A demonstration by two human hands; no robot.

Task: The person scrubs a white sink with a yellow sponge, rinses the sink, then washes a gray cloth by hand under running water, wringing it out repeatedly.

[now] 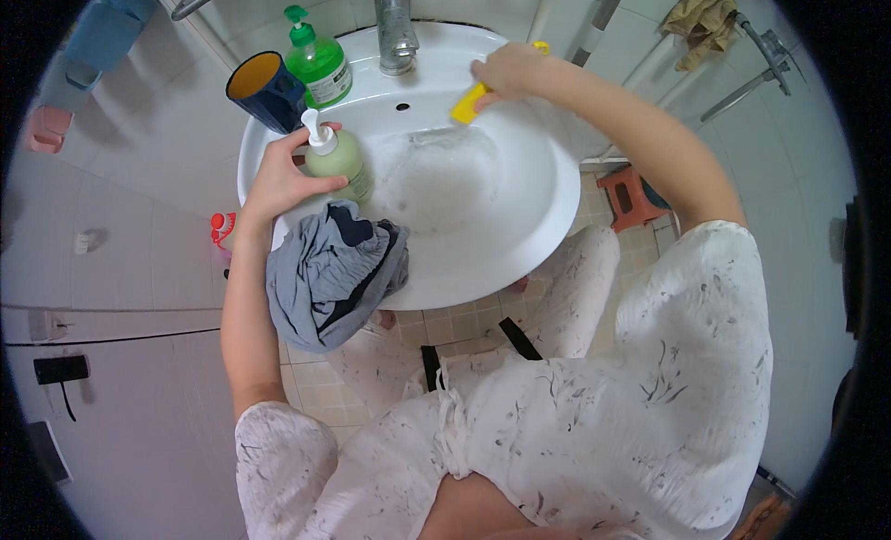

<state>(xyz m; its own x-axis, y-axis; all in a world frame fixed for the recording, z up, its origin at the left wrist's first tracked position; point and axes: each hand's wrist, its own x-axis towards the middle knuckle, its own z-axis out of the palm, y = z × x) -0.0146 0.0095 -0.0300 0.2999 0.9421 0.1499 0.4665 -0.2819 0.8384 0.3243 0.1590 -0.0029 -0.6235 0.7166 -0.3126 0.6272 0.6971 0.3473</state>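
Observation:
At the left side of a white washbasin (550,192), my left hand (289,171) is wrapped around a pale green pump bottle (337,161) with a white pump head. My right hand (515,72), over the basin's right back rim, grips a yellow object (468,106). Fingers hide its middle, so its kind cannot be told. A bunched grey-blue cloth garment (327,275) with dark trim hangs over the basin's front left rim, just below the bottle. Wet, cloudy marks show in the bowl.
Behind my left hand stand a dark blue cup (268,94) with an orange inside and a bright green pump bottle (320,70). A chrome faucet (395,32) rises at the back. An orange stool (630,199) is on the floor right; a brown cloth (699,21) hangs above.

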